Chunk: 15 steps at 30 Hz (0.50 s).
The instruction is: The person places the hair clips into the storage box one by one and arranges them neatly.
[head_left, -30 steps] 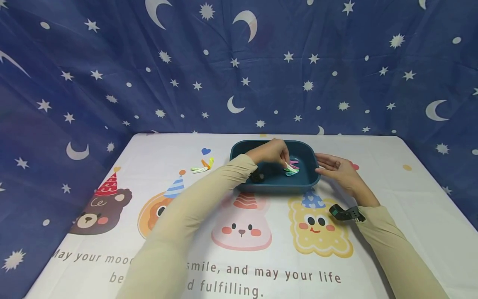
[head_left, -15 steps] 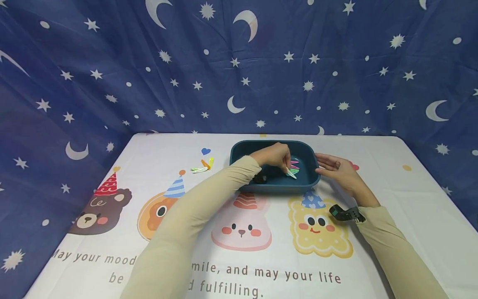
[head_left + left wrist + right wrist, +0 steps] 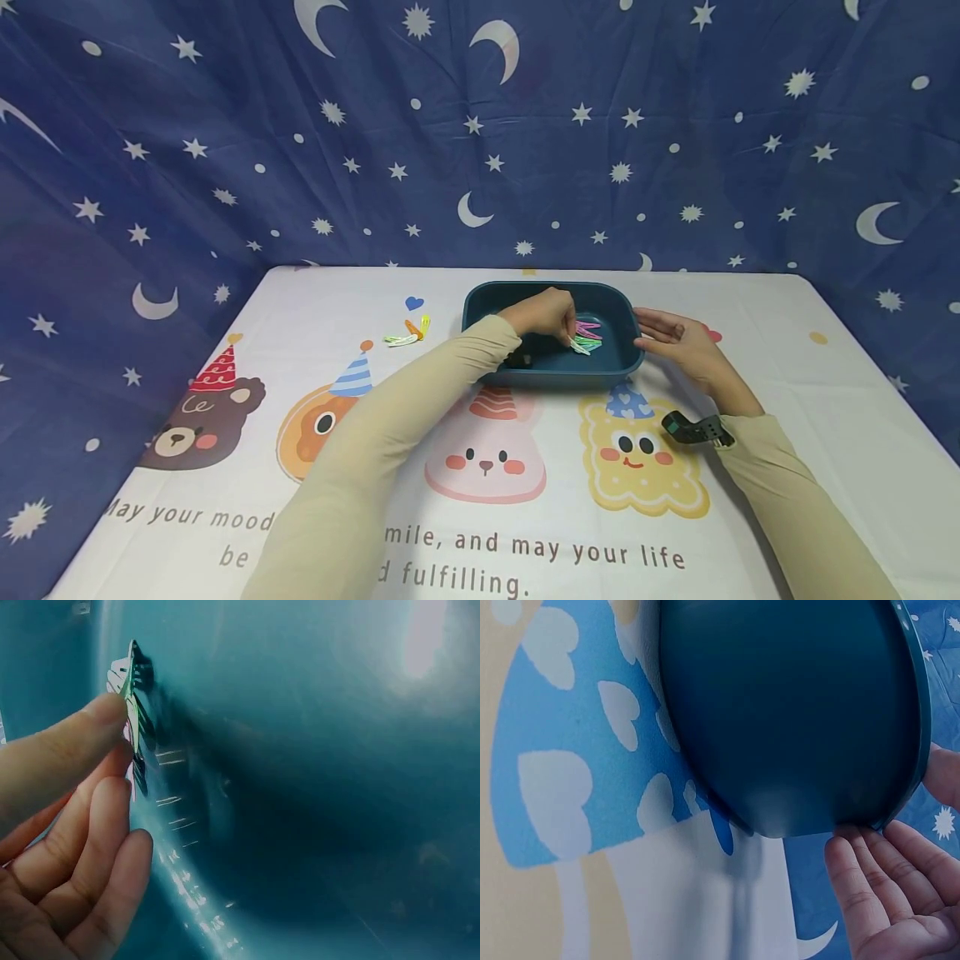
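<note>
A dark teal plastic bin (image 3: 555, 380) stands toward the back of the table. My left hand (image 3: 542, 315) reaches down inside it and pinches a white snap hair clip (image 3: 580, 347) between thumb and index finger. Pink clips (image 3: 589, 330) and green clips (image 3: 592, 342) lie fanned out on the bin floor beside those fingertips. In the left wrist view the clips (image 3: 133, 724) overlap one another edge-on, partly hidden by the thumb (image 3: 71, 750). My right hand (image 3: 678, 346) touches the outside of the bin's right end, its fingers (image 3: 870, 889) nearly straight.
Left of the bin, on the white printed cloth (image 3: 757, 333), lie several more clips: an orange clip (image 3: 412, 328), a yellow clip (image 3: 425, 325), and a white clip (image 3: 405, 341) with a green one. A blue star-patterned curtain (image 3: 480, 167) closes off the back and sides.
My left hand has dipped lower in the bin and shifted slightly left, and the white clip's angle has changed beside the green ones. My right hand has stayed against the bin.
</note>
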### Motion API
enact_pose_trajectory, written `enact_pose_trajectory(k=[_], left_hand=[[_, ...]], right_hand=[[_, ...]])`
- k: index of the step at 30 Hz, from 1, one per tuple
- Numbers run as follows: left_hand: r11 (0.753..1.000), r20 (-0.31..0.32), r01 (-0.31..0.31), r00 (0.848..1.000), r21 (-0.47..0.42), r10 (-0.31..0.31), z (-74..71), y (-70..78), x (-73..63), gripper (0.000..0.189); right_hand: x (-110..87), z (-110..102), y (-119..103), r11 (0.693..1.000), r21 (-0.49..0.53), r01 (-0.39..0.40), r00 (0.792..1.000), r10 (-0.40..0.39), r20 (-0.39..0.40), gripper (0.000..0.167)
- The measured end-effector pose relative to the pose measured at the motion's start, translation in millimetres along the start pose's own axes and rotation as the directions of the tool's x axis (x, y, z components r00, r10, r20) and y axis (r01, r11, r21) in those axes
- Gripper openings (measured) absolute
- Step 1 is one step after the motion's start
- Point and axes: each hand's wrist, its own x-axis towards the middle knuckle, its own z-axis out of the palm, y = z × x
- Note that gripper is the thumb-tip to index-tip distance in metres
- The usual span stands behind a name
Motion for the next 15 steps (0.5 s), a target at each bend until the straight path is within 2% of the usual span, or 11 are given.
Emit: enact_pose_trajectory(k=[8,15], left_hand=[[0.999,-0.014,-0.019,1.0,-0.035,0.018,2.2,0.1,3.0,0.009],[0.996,0.015,-0.063,0.998,-0.057,0.064,7.0,3.2,9.7,0.009]], right_hand=[[1.7,-0.1,2.7,1.0,0.018,0.011,1.0,-0.011,-0.001,0.067],[2.6,0.3,3.4,0.999,0.039,0.023,1.0,-0.023,-0.002,0.067]])
